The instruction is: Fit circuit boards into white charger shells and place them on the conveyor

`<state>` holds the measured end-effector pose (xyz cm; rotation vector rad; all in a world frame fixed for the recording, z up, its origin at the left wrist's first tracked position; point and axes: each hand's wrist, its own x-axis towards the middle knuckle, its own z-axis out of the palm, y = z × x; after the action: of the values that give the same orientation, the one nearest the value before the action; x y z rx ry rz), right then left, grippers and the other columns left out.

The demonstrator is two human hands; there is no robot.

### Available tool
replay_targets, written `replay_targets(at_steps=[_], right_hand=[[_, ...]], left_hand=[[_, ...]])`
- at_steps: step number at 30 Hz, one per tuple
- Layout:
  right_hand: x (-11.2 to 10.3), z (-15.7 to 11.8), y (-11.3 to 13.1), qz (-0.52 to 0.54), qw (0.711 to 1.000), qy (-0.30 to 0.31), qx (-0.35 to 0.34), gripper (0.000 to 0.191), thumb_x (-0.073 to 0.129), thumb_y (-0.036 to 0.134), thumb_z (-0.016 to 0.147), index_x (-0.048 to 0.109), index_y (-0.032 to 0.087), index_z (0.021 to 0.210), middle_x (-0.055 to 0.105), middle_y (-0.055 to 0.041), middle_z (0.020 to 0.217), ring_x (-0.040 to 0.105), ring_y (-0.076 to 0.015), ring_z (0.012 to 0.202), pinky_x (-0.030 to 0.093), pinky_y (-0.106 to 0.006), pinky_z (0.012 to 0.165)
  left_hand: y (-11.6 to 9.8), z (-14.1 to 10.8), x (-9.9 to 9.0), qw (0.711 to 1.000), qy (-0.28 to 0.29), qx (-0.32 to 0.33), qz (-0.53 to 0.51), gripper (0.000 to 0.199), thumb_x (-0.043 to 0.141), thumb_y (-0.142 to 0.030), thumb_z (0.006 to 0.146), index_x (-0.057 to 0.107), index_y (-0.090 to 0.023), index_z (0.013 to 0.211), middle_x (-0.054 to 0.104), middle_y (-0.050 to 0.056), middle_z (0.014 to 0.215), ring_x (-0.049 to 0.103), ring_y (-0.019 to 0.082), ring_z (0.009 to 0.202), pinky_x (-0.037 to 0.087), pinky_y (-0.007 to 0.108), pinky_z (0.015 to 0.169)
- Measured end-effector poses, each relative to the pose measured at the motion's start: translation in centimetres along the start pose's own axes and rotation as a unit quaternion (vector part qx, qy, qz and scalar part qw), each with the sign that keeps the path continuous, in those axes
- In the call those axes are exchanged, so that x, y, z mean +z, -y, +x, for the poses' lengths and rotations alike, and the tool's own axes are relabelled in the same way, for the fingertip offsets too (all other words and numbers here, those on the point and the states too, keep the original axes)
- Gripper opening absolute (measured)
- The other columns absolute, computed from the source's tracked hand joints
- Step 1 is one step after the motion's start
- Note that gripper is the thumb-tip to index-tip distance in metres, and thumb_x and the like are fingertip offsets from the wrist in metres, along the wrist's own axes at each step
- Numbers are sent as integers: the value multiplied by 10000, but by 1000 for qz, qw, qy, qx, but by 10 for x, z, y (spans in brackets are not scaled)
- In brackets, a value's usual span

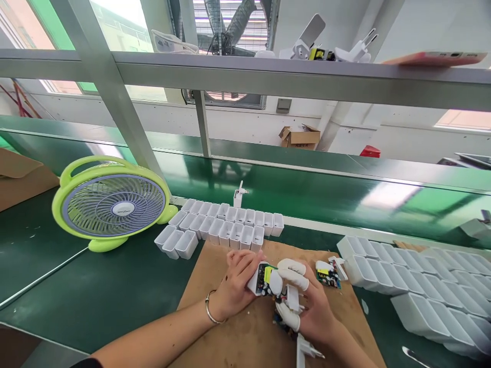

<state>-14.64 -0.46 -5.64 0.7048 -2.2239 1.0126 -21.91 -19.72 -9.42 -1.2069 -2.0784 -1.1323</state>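
My left hand [240,281], with a bracelet at the wrist, is closed round a small white case [253,282]. At the case's open end sits a circuit board [265,278] with a yellow part. My right hand [307,296], its fingertips in white covers, grips the board and a white plug piece [293,297] beside it. Below that hand, another board with a white plug part [305,350] lies on the brown cardboard [238,332]. To its right rests one more circuit board [327,274] with a white plug piece.
Rows of white cases [226,230] stand behind the cardboard, and more white cases [418,306] fill the right side. A green fan [123,208] stands at the left. A metal rail [268,76] crosses above, with a phone [437,58] on it.
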Motion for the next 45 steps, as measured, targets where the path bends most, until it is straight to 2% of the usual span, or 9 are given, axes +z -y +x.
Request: replay_targets(at_steps=[9, 17, 36, 38, 40, 41, 42, 43, 45], right_hand=[[3, -4, -6, -15, 1000, 3, -10, 524, 622, 65, 726, 525, 186, 1227, 528, -104, 1156, 505, -224, 1070, 434, -354, 919], [3, -1, -5, -40, 999, -3, -25, 483, 622, 78, 738, 544, 177, 1204, 555, -103, 1119, 516, -219, 1050, 446, -347, 893], [5, 0, -4, -54, 998, 12, -18, 548, 636, 91, 750, 509, 236, 1263, 571, -99, 1133, 532, -224, 1045, 466, -356, 888], [8, -4, -5, -38, 999, 38, -1, 543, 654, 117, 764, 527, 262, 1272, 587, -95, 1140, 533, -228, 1069, 467, -369, 920], [12, -8, -5, 39, 994, 73, 69, 576, 715, 254, 770, 521, 269, 1312, 570, -113, 1227, 518, -256, 1154, 446, -412, 994], [14, -9, -4, 116, 983, 72, 126, 595, 706, 375, 786, 506, 264, 1335, 548, -126, 1281, 510, -271, 1195, 433, -437, 1023], [16, -9, -3, 212, 956, 60, 195, 614, 646, 508, 811, 495, 252, 1349, 536, -140, 1315, 515, -284, 1212, 425, -460, 1036], [17, -8, 0, 308, 912, 40, 267, 628, 559, 598, 837, 494, 240, 1349, 543, -148, 1318, 535, -288, 1204, 421, -478, 1039], [18, -3, 6, 441, 812, 13, 382, 576, 494, 607, 871, 542, 221, 1296, 611, -141, 1243, 595, -277, 1134, 420, -488, 1033]], left_hand=[[-1, -1, -2, 1000, 0, 0, 7, 587, 551, -132, 877, 354, -180, 1427, 623, 89, 1142, 493, 248, 1070, 271, 386, 914], [2, -2, -1, 1000, 10, -3, 16, 579, 548, -121, 860, 382, -186, 1412, 622, 89, 1154, 497, 251, 1082, 276, 382, 908], [2, -1, -4, 999, 19, 3, 46, 639, 583, -139, 816, 379, -189, 1420, 627, 88, 1158, 515, 262, 1081, 287, 377, 899], [0, 0, -5, 998, 33, 12, 43, 615, 587, -172, 840, 377, -193, 1418, 641, 83, 1133, 538, 253, 1054, 291, 374, 888], [-2, 1, -5, 998, 41, 26, 28, 607, 594, -217, 852, 366, -181, 1414, 653, 87, 1104, 571, 244, 1008, 306, 368, 866], [-2, 1, -5, 999, 39, 32, 18, 612, 604, -246, 850, 363, -173, 1407, 657, 93, 1097, 587, 243, 984, 317, 366, 854], [-3, 1, -5, 999, 31, 37, 7, 618, 615, -277, 840, 366, -166, 1394, 660, 100, 1089, 601, 245, 961, 329, 367, 845], [-4, 1, -5, 999, 23, 42, -5, 620, 623, -306, 828, 375, -161, 1377, 663, 107, 1081, 613, 248, 940, 342, 370, 839], [-5, 1, -5, 998, 19, 56, -28, 610, 620, -363, 813, 397, -155, 1342, 667, 123, 1072, 630, 257, 910, 364, 376, 831]])
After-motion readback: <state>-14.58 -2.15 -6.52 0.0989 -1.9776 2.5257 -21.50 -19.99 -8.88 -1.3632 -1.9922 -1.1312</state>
